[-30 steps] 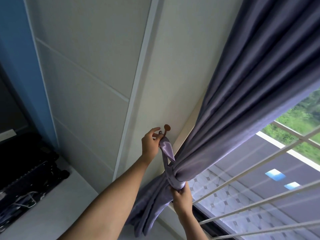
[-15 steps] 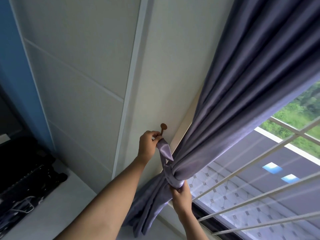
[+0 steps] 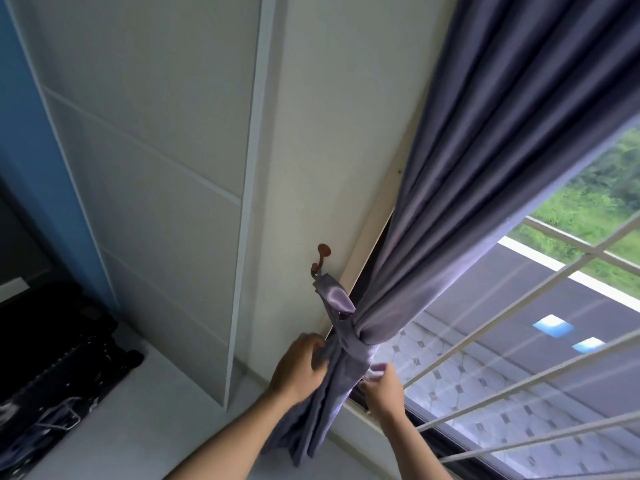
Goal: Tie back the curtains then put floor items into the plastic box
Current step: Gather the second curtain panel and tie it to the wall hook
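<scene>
A grey-purple curtain (image 3: 491, 174) hangs along the window's left side, gathered into a bunch. A shiny purple tieback (image 3: 337, 303) wraps the bunch and its loop hangs on a brown wall hook (image 3: 320, 259). My left hand (image 3: 301, 367) grips the curtain's lower folds just under the tieback, on the wall side. My right hand (image 3: 381, 384) pinches the curtain fabric on the window side, below the tied band. The curtain's tail (image 3: 311, 424) hangs between my forearms.
A white panelled wall (image 3: 156, 150) fills the left and centre. White window bars (image 3: 519, 403) cross the glass at right. A black suitcase (image 3: 59, 368) lies at lower left on the light floor (image 3: 131, 431), next to a blue wall (image 3: 31, 133).
My left hand has let go of the tieback loop at the hook and dropped down to the curtain below the band. My right hand has shifted slightly lower on the fabric.
</scene>
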`<state>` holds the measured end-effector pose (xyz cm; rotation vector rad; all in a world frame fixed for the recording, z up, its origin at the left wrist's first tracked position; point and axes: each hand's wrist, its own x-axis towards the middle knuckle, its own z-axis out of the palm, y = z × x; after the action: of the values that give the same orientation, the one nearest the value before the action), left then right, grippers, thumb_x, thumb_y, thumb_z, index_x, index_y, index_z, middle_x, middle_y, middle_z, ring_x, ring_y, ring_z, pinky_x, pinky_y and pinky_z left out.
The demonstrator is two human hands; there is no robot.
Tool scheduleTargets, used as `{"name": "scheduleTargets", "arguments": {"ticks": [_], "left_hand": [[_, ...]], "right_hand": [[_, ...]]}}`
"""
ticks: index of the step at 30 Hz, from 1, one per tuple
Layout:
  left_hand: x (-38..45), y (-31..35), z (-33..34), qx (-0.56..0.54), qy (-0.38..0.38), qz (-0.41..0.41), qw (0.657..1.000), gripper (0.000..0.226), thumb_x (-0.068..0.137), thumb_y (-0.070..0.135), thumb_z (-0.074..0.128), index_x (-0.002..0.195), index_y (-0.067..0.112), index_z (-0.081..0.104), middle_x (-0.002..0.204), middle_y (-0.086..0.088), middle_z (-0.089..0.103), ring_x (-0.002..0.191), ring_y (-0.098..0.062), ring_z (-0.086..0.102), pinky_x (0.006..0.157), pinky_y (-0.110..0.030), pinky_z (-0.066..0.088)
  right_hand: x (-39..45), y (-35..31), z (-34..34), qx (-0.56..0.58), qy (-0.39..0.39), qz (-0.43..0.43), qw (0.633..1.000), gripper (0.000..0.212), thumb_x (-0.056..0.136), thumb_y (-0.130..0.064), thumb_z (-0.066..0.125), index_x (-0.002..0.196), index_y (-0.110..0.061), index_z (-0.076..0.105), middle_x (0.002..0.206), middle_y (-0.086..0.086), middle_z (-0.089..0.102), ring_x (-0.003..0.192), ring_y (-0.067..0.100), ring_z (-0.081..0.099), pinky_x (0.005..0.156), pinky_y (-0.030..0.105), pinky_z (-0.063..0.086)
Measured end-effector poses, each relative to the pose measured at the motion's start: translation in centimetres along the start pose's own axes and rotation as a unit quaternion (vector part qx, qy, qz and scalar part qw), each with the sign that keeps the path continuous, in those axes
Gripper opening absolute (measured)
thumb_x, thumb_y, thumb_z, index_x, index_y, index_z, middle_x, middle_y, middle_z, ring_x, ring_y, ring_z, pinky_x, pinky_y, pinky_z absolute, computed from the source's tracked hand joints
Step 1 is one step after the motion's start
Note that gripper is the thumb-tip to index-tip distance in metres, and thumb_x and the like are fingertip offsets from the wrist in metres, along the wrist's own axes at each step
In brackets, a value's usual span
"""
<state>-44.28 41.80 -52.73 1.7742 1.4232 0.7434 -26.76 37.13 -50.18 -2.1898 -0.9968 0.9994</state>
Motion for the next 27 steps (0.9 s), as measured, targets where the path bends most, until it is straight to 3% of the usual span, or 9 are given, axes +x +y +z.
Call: {"name": "scheduleTargets", "arguments": {"ticks": [3, 8, 11, 14, 16, 19, 24, 27], "left_hand": [[-0.3, 1.1, 0.4, 0.039, -0.018, -0.001, 0.999, 0.032, 0.082, 0.051, 0.053, 0.103, 0.027, 0.056, 0.105, 0.005, 0.055, 0.097, -0.016, 0.059, 0.077, -0.032, 0.050], [1.5, 3.2, 0.2, 0.115, -0.004, 0.016, 0.993, 0.043, 0.084, 0.059, 0.048, 0.094, 0.018, 0.056, 0.095, -0.001, 0.060, 0.087, -0.022, 0.060, 0.065, -0.028, 0.044], [1.8, 3.5, 0.6, 0.078, -0.021, 0.013, 0.997, 0.023, 0.088, 0.037, 0.046, 0.070, 0.023, 0.042, 0.073, -0.006, 0.060, 0.074, -0.029, 0.059, 0.058, -0.031, 0.044], [1.9, 4.3, 1.6, 0.042, -0.021, 0.013, 0.999, 0.016, 0.084, 0.024, 0.049, 0.071, 0.015, 0.048, 0.065, -0.009, 0.058, 0.065, -0.030, 0.058, 0.054, -0.026, 0.039], [1.4, 5.1, 2.4, 0.034, -0.033, 0.038, 0.998, 0.008, 0.083, 0.016, 0.055, 0.080, 0.009, 0.059, 0.079, -0.009, 0.063, 0.072, -0.024, 0.062, 0.056, -0.020, 0.039], [0.4, 5.2, 2.9, 0.019, -0.040, 0.053, 0.998, 0.012, 0.081, 0.010, 0.054, 0.087, 0.004, 0.064, 0.094, -0.009, 0.065, 0.080, -0.020, 0.063, 0.063, -0.024, 0.042], [0.5, 3.8, 2.0, 0.039, -0.053, 0.033, 0.997, 0.012, 0.082, 0.017, 0.059, 0.081, 0.010, 0.069, 0.085, -0.008, 0.069, 0.078, -0.022, 0.066, 0.064, -0.026, 0.047], [0.8, 3.4, 1.2, 0.011, -0.070, 0.027, 0.997, 0.008, 0.080, 0.016, 0.068, 0.076, 0.009, 0.068, 0.080, -0.002, 0.069, 0.074, -0.014, 0.065, 0.065, -0.020, 0.045]], "right_hand": [[0.0, -0.5, -0.4, -0.061, -0.011, -0.017, 0.998, 0.022, 0.077, -0.020, 0.066, 0.062, -0.015, 0.052, 0.042, -0.007, 0.047, 0.049, 0.014, 0.046, 0.051, 0.027, 0.041], [0.2, -2.0, -1.4, -0.082, -0.016, -0.086, 0.993, 0.041, 0.087, -0.026, 0.059, 0.050, -0.015, 0.045, 0.035, -0.005, 0.037, 0.044, 0.010, 0.029, 0.045, 0.024, 0.024], [0.2, -1.2, -2.0, -0.054, -0.011, -0.096, 0.994, 0.043, 0.089, -0.035, 0.061, 0.060, -0.003, 0.063, 0.044, -0.003, 0.048, 0.045, 0.012, 0.037, 0.049, 0.026, 0.032], [-0.2, -1.1, -2.5, -0.027, -0.021, -0.125, 0.992, 0.020, 0.086, -0.034, 0.064, 0.083, -0.019, 0.077, 0.073, -0.008, 0.074, 0.067, 0.005, 0.066, 0.064, 0.026, 0.053], [-0.8, -1.1, -2.7, -0.012, -0.040, -0.149, 0.988, 0.009, 0.084, -0.036, 0.068, 0.087, -0.033, 0.075, 0.082, -0.017, 0.074, 0.077, -0.002, 0.068, 0.069, 0.021, 0.054], [-1.2, -0.4, -2.1, -0.002, -0.070, -0.153, 0.986, 0.007, 0.082, -0.039, 0.072, 0.085, -0.033, 0.073, 0.082, -0.018, 0.073, 0.076, -0.005, 0.067, 0.071, 0.021, 0.053], [-0.7, 0.4, -1.0, 0.000, -0.093, -0.177, 0.980, 0.002, 0.086, -0.036, 0.069, 0.086, -0.035, 0.071, 0.085, -0.016, 0.073, 0.083, -0.004, 0.067, 0.075, 0.025, 0.054], [-0.3, 0.8, -0.9, -0.039, -0.109, -0.196, 0.974, 0.012, 0.089, -0.021, 0.065, 0.094, -0.030, 0.071, 0.092, -0.015, 0.073, 0.090, -0.001, 0.067, 0.079, 0.028, 0.055]]}}
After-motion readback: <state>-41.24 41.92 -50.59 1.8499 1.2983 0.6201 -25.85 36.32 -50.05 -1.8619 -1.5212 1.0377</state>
